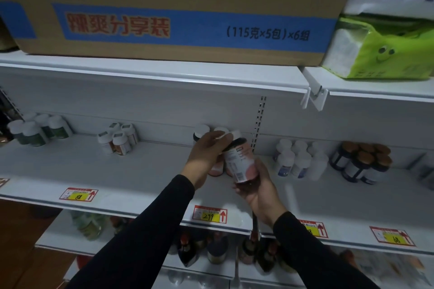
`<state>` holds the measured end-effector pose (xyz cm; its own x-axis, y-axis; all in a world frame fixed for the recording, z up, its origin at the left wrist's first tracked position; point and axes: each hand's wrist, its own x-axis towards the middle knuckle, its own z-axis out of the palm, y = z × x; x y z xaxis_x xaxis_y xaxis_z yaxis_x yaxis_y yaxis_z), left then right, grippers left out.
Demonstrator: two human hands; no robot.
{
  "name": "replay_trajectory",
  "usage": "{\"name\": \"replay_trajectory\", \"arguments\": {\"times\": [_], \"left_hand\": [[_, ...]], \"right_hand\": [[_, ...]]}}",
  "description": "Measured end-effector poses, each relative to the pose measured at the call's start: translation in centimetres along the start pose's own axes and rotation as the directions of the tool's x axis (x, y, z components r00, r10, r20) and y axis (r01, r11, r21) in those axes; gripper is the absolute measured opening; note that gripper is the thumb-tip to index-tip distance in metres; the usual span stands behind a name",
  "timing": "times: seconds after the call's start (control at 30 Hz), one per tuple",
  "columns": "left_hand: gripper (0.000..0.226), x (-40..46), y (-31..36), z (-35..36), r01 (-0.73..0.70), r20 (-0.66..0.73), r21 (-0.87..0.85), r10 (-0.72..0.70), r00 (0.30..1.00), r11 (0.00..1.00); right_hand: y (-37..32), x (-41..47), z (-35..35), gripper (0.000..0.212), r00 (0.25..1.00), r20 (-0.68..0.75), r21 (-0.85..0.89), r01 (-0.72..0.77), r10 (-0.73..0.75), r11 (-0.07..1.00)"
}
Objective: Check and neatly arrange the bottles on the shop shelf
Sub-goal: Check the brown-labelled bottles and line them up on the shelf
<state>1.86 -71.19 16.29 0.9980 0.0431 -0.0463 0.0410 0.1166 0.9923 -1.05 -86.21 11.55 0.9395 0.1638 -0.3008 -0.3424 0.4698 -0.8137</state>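
Observation:
A dark bottle with a white cap and a pink-and-white label is held tilted above the white middle shelf. My right hand cups its base from below, fingers curled round it. My left hand grips the bottle's upper part near the cap. Behind my left hand stand two similar white-capped bottles at the back of the shelf, partly hidden. Another pink-labelled bottle shows under my left wrist.
The same shelf holds green-labelled bottles at far left, orange-labelled bottles, white bottles and brown-capped jars at right. Price tags line the front edge. A cardboard box sits above; more bottles stand below.

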Motion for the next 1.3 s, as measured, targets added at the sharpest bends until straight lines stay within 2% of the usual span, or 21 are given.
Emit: {"name": "replay_trajectory", "arguments": {"times": [0.1,0.2,0.27,0.33,0.37,0.47,0.57,0.67,0.83,0.93,1.03,1.17,1.3], "left_hand": [[0.038,-0.4,-0.4,-0.3,0.053,0.086,-0.061,-0.048,0.995,0.997],[0.052,-0.6,-0.5,-0.6,0.049,0.093,-0.044,-0.045,0.995,0.998],[0.049,-0.5,-0.5,-0.9,0.045,0.075,-0.039,-0.042,0.996,0.998],[0.042,-0.4,-0.6,-1.1,0.057,0.039,-0.043,-0.055,0.998,0.997],[0.040,-0.5,-0.7,-1.2,0.061,0.022,-0.041,-0.060,0.998,0.997],[0.045,-0.8,-0.7,-1.2,0.075,0.046,-0.014,-0.074,0.996,0.997],[0.050,-1.1,-0.7,-1.2,0.126,0.126,-0.073,-0.116,0.985,0.989],[0.044,-1.2,-0.8,-1.2,0.149,0.189,-0.149,-0.120,0.975,0.977],[0.029,-1.4,-0.7,-1.1,0.126,0.110,-0.086,-0.116,0.987,0.988],[0.031,-1.5,-0.7,-1.1,0.122,0.096,-0.079,-0.115,0.989,0.989],[0.037,-1.5,-0.8,-1.3,0.157,0.114,-0.115,-0.144,0.983,0.981],[0.039,-1.5,-1.0,-1.7,0.182,0.129,-0.177,-0.161,0.979,0.967],[0.024,-1.3,-1.1,-1.8,0.158,0.122,-0.137,-0.141,0.982,0.978]], "right_hand": [[0.1,-0.1,0.1,0.071,0.997,0.054,-0.051,-0.060,0.063,0.997],[0.1,-0.4,0.3,0.065,0.991,0.100,-0.035,-0.090,0.093,0.995],[-0.1,-0.7,0.3,0.064,0.989,0.127,0.002,-0.080,0.079,0.997],[-0.2,-0.7,0.3,0.073,0.989,0.140,0.042,-0.043,0.037,0.998],[-0.1,-0.7,0.4,0.074,0.990,0.140,0.042,-0.022,0.016,0.999],[0.0,-0.7,0.6,0.057,0.996,0.081,0.073,-0.033,0.028,0.997],[0.1,-0.8,0.9,0.057,0.995,0.065,0.088,-0.082,0.076,0.993],[0.3,-0.7,1.0,0.060,0.991,0.066,0.052,-0.118,0.115,0.992],[0.4,-0.9,1.2,0.059,0.993,0.086,0.055,-0.091,0.086,0.994],[0.3,-1.1,1.3,0.051,0.997,0.071,0.028,-0.046,0.044,0.999],[0.4,-1.0,1.4,0.056,0.994,0.049,0.066,-0.097,0.094,0.993],[0.8,-0.7,1.0,0.066,0.990,0.065,0.028,-0.128,0.126,0.991],[0.9,-0.7,1.2,0.067,0.993,0.075,0.048,-0.099,0.096,0.994]]}}
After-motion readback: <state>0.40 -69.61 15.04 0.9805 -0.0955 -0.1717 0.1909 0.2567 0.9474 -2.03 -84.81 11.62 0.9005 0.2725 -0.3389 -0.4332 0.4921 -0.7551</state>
